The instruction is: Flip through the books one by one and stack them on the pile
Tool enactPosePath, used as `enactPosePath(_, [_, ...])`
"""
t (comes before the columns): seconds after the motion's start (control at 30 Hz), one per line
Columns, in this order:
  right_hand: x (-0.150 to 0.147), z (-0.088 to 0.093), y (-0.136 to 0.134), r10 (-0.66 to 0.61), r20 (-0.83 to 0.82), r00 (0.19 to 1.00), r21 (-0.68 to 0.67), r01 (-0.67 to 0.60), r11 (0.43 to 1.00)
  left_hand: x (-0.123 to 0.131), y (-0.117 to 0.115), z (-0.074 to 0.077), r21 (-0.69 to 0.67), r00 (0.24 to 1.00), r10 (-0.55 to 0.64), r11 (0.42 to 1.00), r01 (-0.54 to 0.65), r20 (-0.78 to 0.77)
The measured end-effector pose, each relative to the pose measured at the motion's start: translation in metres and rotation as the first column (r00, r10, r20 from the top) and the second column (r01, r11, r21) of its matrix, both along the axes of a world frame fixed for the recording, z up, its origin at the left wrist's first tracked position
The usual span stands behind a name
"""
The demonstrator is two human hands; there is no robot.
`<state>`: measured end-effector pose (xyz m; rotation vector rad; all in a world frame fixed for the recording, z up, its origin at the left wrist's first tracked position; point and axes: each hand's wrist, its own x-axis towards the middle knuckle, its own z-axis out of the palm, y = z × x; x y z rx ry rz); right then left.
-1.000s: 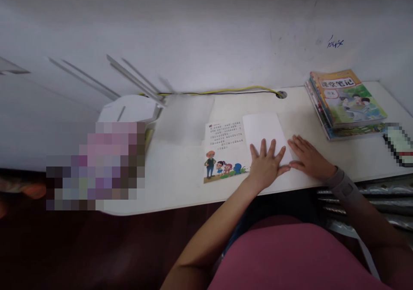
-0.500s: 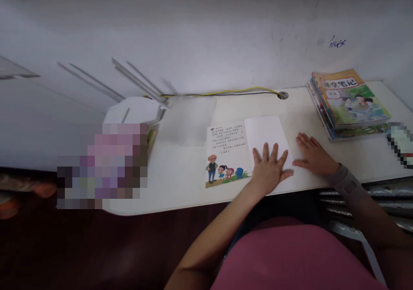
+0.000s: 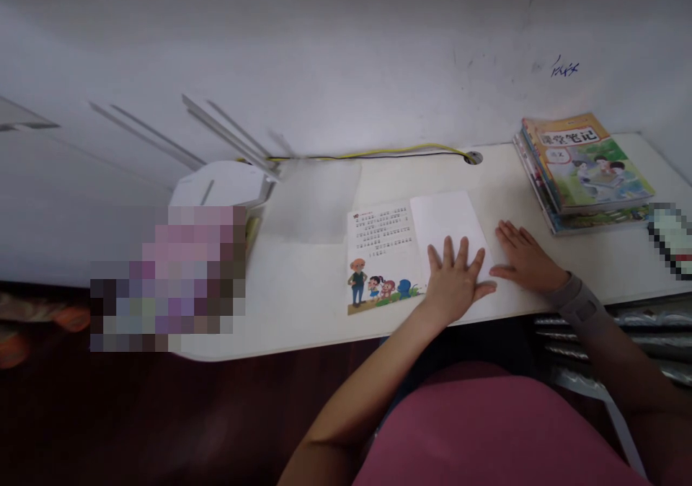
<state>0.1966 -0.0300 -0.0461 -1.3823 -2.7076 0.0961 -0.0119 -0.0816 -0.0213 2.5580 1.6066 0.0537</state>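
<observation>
An open booklet (image 3: pixel 381 255) lies on the white desk (image 3: pixel 292 306), with printed text and cartoon figures on its left page and a blank white right page (image 3: pixel 446 215). My left hand (image 3: pixel 454 284) rests flat on the lower part of the blank page, fingers spread, hiding some of it. Just right of the booklet, my right hand (image 3: pixel 527 259) is laid on the desk with its fingers stretched out, holding nothing. A grey band (image 3: pixel 578 300) circles the right wrist.
A stack of books (image 3: pixel 589 165) stands at the back right. Near the right edge is a blurred-out object (image 3: pixel 670 241). At the left sit a white box (image 3: pixel 224 183) and a pixelated pink and purple item (image 3: pixel 189 255). A translucent sheet (image 3: pixel 316 197) lies behind the booklet; a yellow cable (image 3: pixel 400 149) runs along the wall.
My left hand and the booklet have shifted very slightly to the right in view. The right hand stays in the same place.
</observation>
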Motion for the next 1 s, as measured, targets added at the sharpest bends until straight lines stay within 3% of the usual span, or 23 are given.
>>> enactPosePath(0.8, [0.0,0.0,0.001,0.005,-0.032,0.999,-0.028,-0.006,1.0,-0.001,0.004,0.007,-0.03,0.994,-0.088,0.996,0.087,-0.064])
enactPosePath(0.93, [0.003,0.003,0.003,0.017,-0.043,0.999,-0.054,-0.02,0.998,-0.012,0.008,0.014,-0.05,0.989,-0.142,0.989,0.14,-0.045])
enactPosePath(1.0, [0.007,0.004,0.005,0.006,-0.046,0.999,-0.055,-0.009,0.998,-0.025,0.013,0.018,-0.025,0.995,-0.091,0.996,0.09,-0.046])
